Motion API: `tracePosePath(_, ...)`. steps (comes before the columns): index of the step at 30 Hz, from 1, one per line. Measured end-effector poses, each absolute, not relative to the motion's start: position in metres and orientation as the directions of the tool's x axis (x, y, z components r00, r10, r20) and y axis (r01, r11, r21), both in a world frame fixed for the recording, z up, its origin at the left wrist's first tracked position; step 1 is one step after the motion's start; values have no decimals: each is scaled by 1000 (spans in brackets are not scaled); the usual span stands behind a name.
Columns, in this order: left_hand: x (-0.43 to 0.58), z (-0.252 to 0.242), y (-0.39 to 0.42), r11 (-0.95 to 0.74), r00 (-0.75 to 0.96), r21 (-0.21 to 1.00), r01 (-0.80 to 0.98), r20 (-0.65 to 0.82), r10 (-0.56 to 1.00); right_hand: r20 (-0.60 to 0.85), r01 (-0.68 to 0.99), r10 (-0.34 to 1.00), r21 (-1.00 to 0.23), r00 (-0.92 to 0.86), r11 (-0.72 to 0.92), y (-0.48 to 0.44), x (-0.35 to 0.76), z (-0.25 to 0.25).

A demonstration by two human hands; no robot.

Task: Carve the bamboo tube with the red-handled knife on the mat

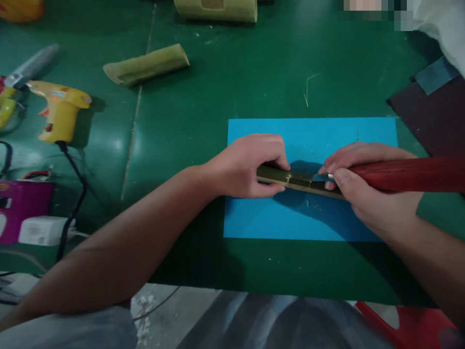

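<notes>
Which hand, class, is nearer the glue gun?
Left. The left hand, gripping the bamboo, is right of the glue gun; the right hand, holding the knife, is farther right.

Widest free lane: bare green tabletop [189, 116] at centre-left, between glue gun [61, 109] and blue sheet [254, 223]; one bamboo piece [147, 64] lies across its upper end. Second lane: upper centre-right, above the sheet, bounded by bamboo tube [240, 12] at the top edge and dark sheet [417, 116] at right. Over the blue sheet, both hands, left [259, 165] and right [374, 179], crowd bamboo strip [301, 175]; red-handled tool [410, 174] bars the right side. Left forearm [145, 232] blocks entry from lower left; between forearms, lower centre is passable. Far left obstructed: shears [31, 68], black cord [78, 194], purple box [32, 201].
</notes>
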State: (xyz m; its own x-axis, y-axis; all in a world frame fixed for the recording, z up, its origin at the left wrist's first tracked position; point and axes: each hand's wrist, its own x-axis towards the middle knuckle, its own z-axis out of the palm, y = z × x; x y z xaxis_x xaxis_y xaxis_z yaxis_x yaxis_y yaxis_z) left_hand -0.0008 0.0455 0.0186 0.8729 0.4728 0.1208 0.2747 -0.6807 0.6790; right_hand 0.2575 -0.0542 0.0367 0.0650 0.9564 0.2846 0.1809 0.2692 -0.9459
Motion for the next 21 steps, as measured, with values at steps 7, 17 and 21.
tracePosePath(7,-1,20,45,-683,875,677,274,120,470,276,170,960,-949,44,265,-55,259,34)
tracePosePath(17,-1,17,45,-678,871,689,257,139,471,315,170,949,-937,26,306,-56,261,32)
tracePosePath(21,-1,18,46,-673,869,687,275,123,480,291,164,955,-946,59,278,-56,260,34)
